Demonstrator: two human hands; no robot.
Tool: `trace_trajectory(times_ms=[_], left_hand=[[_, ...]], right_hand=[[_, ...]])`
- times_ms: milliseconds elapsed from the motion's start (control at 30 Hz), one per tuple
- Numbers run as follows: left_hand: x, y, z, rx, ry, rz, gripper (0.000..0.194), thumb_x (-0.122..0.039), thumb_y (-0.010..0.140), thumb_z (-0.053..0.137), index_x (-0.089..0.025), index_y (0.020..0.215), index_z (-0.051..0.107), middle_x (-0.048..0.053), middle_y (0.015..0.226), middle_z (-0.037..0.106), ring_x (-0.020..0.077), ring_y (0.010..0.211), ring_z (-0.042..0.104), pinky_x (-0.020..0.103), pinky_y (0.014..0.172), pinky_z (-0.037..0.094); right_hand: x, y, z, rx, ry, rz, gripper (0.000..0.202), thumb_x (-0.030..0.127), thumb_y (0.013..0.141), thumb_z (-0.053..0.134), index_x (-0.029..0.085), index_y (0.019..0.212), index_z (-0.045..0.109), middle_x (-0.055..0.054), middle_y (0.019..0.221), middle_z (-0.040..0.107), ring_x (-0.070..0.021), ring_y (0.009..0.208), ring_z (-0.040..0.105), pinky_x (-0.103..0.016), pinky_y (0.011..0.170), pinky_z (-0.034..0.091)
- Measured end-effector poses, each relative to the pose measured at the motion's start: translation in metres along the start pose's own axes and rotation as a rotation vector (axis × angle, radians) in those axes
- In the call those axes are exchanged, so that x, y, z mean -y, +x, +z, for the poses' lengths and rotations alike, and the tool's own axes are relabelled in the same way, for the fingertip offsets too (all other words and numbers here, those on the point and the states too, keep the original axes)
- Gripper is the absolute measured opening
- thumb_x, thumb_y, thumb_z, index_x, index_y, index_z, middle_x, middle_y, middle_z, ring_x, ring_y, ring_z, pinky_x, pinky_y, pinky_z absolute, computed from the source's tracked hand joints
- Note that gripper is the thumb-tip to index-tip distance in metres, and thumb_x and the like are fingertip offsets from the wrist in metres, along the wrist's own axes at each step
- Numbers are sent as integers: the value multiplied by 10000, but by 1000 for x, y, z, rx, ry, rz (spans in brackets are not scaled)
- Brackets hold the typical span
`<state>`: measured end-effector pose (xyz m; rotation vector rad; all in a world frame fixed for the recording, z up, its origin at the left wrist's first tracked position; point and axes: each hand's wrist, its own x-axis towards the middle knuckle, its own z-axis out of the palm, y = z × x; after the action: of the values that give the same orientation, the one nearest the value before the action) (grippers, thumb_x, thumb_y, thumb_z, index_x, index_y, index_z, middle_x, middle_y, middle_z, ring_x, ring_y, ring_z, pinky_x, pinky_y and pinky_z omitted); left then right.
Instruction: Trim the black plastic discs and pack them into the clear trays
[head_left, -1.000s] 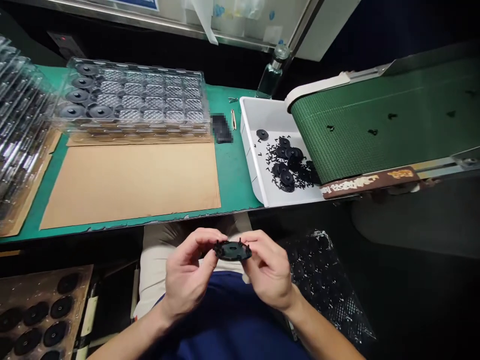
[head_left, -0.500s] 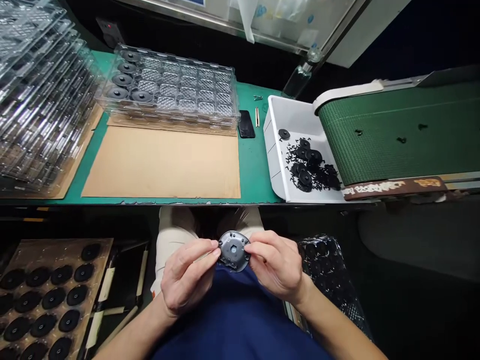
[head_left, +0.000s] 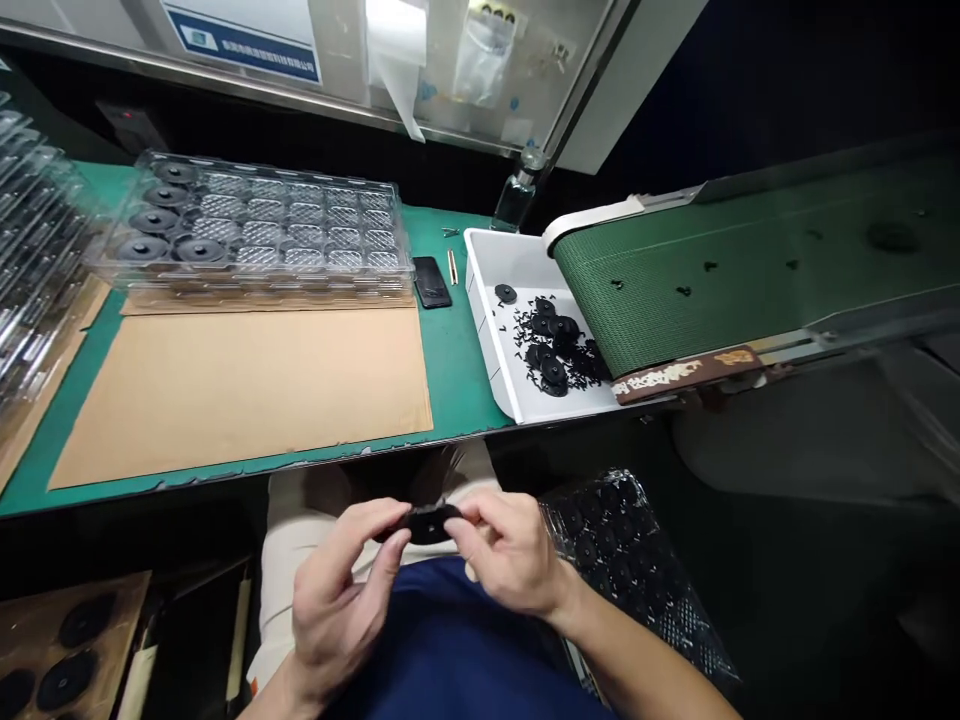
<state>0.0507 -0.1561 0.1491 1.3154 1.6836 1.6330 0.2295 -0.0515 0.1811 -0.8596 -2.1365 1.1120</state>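
Observation:
A round black plastic part (head_left: 429,524) is held over the lap, tilted so that it shows nearly edge-on. My left hand (head_left: 346,590) pinches its left edge between thumb and fingers. On its right edge, the thumb and fingers of my right hand (head_left: 510,550) are closed. A white bin (head_left: 487,335) on the bench holds similar black discs (head_left: 553,370) and many small black pieces. At the back left, a clear compartment tray (head_left: 300,225) has several black discs in its left compartments.
A cardboard sheet (head_left: 247,380) lies before the tray, a phone (head_left: 432,282) and tweezers (head_left: 453,267) beside it. The green conveyor belt (head_left: 645,330) carries small black pieces and a disc. More trays stand at far left, lower left and lower right (head_left: 622,560).
The black part has been tipped from facing up to nearly edge-on, still between both hands. The view has turned right, showing more of the conveyor, where a dark disc now appears.

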Motion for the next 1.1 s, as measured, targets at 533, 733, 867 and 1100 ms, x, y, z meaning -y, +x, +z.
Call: trace_trajectory(times_ms=[533, 733, 867, 1100], left_hand=[[-7, 10, 20, 284, -698, -834, 353, -370, 917, 779, -215, 1234, 785, 119, 1174, 798, 202, 813, 733, 302, 731, 621], [-11, 12, 18, 253, -746, -871, 340, -370, 893, 806, -210, 1193, 810, 119, 1124, 807, 190, 743, 730, 303, 708, 616], [-11, 11, 17, 253, -790, -864, 301, -344, 907, 794, -234, 1186, 818, 105, 1111, 813, 173, 740, 729, 280, 705, 619], [-9, 10, 14, 253, -782, -834, 272, -322, 933, 768, -254, 1191, 820, 96, 1123, 814, 164, 798, 735, 250, 746, 620]], right_hand=[[-14, -10, -3, 121, 823, 822, 566, 693, 838, 768, 185, 690, 567, 29, 478, 548, -68, 346, 385, -174, 334, 266], [-12, -8, -3, 143, 855, 822, 582, 716, 834, 774, 181, 717, 577, 32, 484, 546, -67, 353, 387, -168, 331, 271], [-9, -7, -3, 163, 820, 760, 587, 713, 862, 764, 187, 701, 558, 20, 512, 569, -75, 382, 435, -165, 347, 296], [-6, -8, -3, 193, 748, 681, 586, 711, 891, 744, 200, 712, 518, 12, 546, 606, -89, 407, 497, -169, 398, 346]])
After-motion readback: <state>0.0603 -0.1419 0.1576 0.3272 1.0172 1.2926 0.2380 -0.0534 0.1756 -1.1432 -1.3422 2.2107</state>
